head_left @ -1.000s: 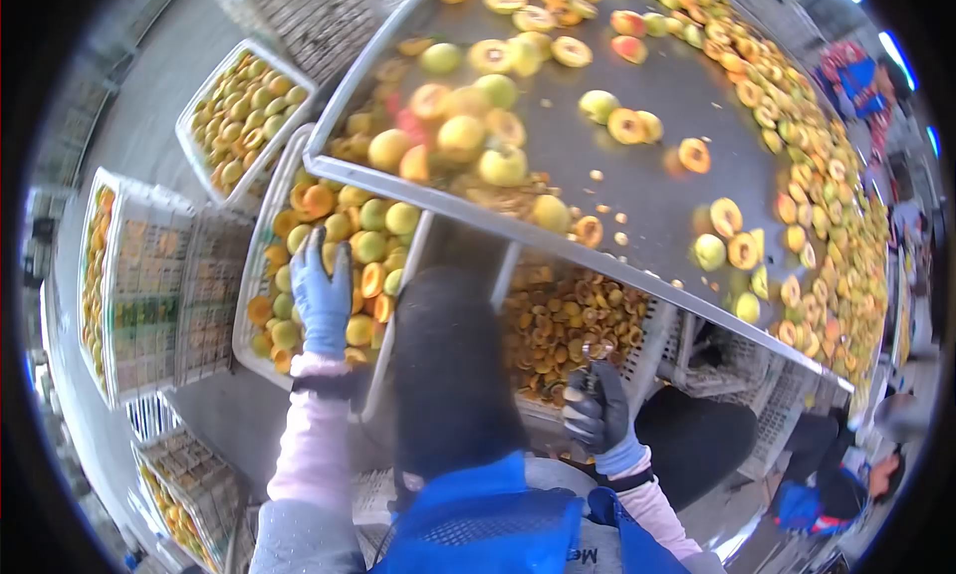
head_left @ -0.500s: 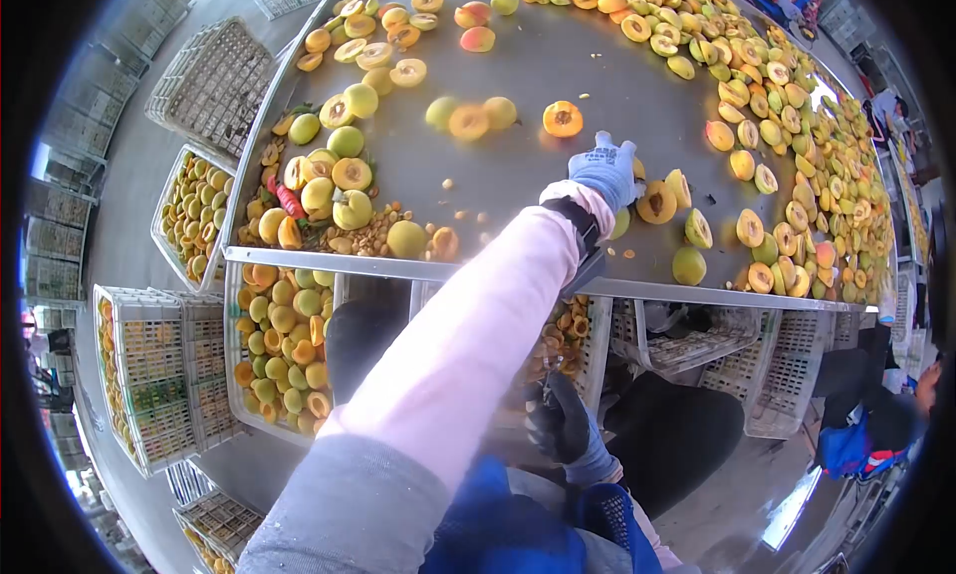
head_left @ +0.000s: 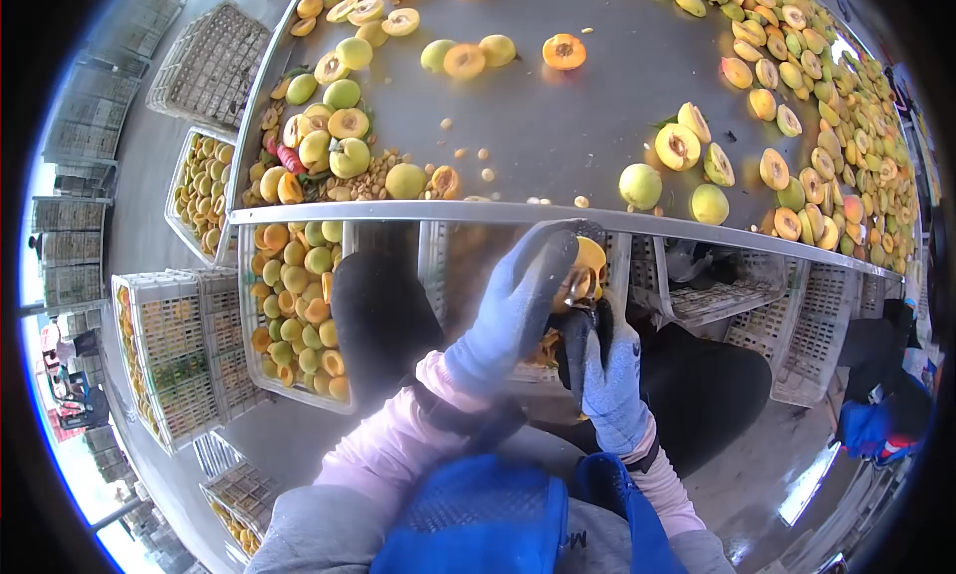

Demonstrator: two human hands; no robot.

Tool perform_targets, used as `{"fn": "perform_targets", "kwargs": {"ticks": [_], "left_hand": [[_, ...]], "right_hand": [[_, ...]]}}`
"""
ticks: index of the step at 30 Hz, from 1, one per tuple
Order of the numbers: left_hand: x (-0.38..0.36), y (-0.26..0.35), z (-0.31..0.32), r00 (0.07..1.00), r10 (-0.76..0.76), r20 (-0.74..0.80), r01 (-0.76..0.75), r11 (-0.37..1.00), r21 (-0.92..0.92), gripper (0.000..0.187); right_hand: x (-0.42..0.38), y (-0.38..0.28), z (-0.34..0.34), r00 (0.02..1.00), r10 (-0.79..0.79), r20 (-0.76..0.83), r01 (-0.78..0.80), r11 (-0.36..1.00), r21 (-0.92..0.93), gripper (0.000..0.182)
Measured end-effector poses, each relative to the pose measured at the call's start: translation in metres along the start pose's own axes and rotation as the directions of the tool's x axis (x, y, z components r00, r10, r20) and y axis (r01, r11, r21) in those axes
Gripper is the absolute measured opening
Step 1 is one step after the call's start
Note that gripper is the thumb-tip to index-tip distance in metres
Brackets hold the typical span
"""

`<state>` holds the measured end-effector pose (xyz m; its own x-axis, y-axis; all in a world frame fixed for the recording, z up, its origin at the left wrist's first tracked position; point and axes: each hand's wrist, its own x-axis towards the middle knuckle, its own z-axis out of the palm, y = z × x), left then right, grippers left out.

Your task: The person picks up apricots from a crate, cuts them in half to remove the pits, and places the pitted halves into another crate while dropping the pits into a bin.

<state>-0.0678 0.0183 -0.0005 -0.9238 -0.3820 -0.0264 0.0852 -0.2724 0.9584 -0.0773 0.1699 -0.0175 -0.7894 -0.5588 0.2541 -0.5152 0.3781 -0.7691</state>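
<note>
My left hand (head_left: 508, 310), in a blue and dark-coated glove, is closed around a yellow-orange peach half (head_left: 591, 255) just below the table edge. My right hand (head_left: 609, 375), gloved the same way, is raised right against it. Its fingers grip a small metal tool (head_left: 576, 297) whose tip meets the fruit; most of the tool is hidden by the fingers. Beneath both hands, a crate (head_left: 543, 370) with cut fruit partly shows between my knees. On the table beyond lie several cut peach halves (head_left: 678, 147) and whole greenish peaches (head_left: 640, 186).
The metal table (head_left: 518, 106) has a raised rim in front of me. A big heap of halves (head_left: 846, 156) covers its right side; pits (head_left: 368, 181) lie at the left corner. Crates of peaches (head_left: 294, 305) stand at left, other white crates (head_left: 787, 325) at right.
My left hand has come back from the table to below its edge with a peach half. My right hand has risen to meet it with the metal tool. The view has tilted down.
</note>
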Motion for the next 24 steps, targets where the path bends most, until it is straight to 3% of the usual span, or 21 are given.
{"fn": "perform_targets", "kwargs": {"ticks": [1,3,4,9,11,13,15,16,17,18,19,21,22,23,24], "left_hand": [[-0.008,0.000,-0.003,0.999,0.021,-0.040,-0.021,1.000,-0.014,0.031],[-0.017,0.011,-0.011,0.978,-0.189,-0.085,0.187,0.982,-0.026,0.034],[-0.021,0.013,-0.013,0.984,-0.156,-0.088,0.161,0.985,0.053,0.035],[-0.036,0.010,-0.021,0.981,-0.017,-0.194,0.032,0.997,0.072,0.033],[-0.042,0.007,-0.027,0.975,-0.017,-0.223,0.048,0.990,0.133,0.032],[-0.045,0.006,-0.033,0.976,0.004,-0.217,0.042,0.978,0.206,0.030],[-0.045,0.007,-0.040,0.984,-0.029,-0.174,0.077,0.959,0.274,0.028],[-0.043,0.009,-0.044,0.987,-0.078,-0.138,0.117,0.945,0.306,0.027],[-0.042,0.013,-0.048,0.987,-0.123,-0.104,0.151,0.928,0.340,0.025],[-0.040,0.022,-0.049,0.987,-0.148,-0.055,0.158,0.935,0.318,0.023],[-0.038,0.012,-0.056,0.999,-0.042,-0.001,0.040,0.946,0.321,0.022],[-0.036,0.005,-0.063,0.998,0.026,0.051,-0.041,0.940,0.338,0.025],[-0.036,0.006,-0.066,0.996,-0.067,0.063,0.045,0.953,0.301,0.027],[-0.038,0.007,-0.067,0.984,-0.159,0.075,0.134,0.956,0.259,0.028],[-0.039,0.000,-0.069,0.977,-0.199,0.069,0.179,0.958,0.224,0.031]], "right_hand": [[-0.004,0.001,0.003,0.994,-0.037,0.100,0.047,0.993,-0.107,0.048],[-0.011,-0.004,0.014,0.992,-0.052,0.111,0.066,0.990,-0.124,0.048],[-0.013,-0.007,0.019,0.992,-0.061,0.110,0.075,0.990,-0.122,0.048],[-0.014,-0.028,0.035,0.988,-0.001,0.152,0.014,0.996,-0.088,0.045],[-0.019,-0.022,0.047,0.931,-0.360,0.058,0.357,0.867,-0.347,0.041],[-0.042,-0.011,0.060,0.974,-0.212,0.076,0.224,0.947,-0.228,0.039],[-0.050,-0.004,0.065,0.969,-0.235,0.079,0.247,0.946,-0.211,0.034],[-0.038,-0.013,0.060,0.942,-0.329,0.070,0.335,0.908,-0.251,0.030],[-0.027,-0.030,0.048,0.895,0.079,0.438,-0.264,0.886,0.381,0.027],[-0.013,-0.050,0.035,0.577,0.462,0.674,-0.811,0.226,0.540,0.031],[-0.012,-0.064,0.038,0.552,0.486,0.678,-0.808,0.111,0.579,0.044],[-0.016,-0.051,0.032,0.431,0.099,0.897,-0.771,-0.476,0.424,0.049],[-0.012,-0.053,0.033,0.453,-0.071,0.889,-0.683,-0.669,0.294,0.049],[-0.009,-0.055,0.035,0.485,-0.228,0.844,-0.575,-0.810,0.111,0.049],[-0.013,-0.047,0.042,0.526,-0.294,0.798,-0.556,-0.829,0.062,0.047]]}}
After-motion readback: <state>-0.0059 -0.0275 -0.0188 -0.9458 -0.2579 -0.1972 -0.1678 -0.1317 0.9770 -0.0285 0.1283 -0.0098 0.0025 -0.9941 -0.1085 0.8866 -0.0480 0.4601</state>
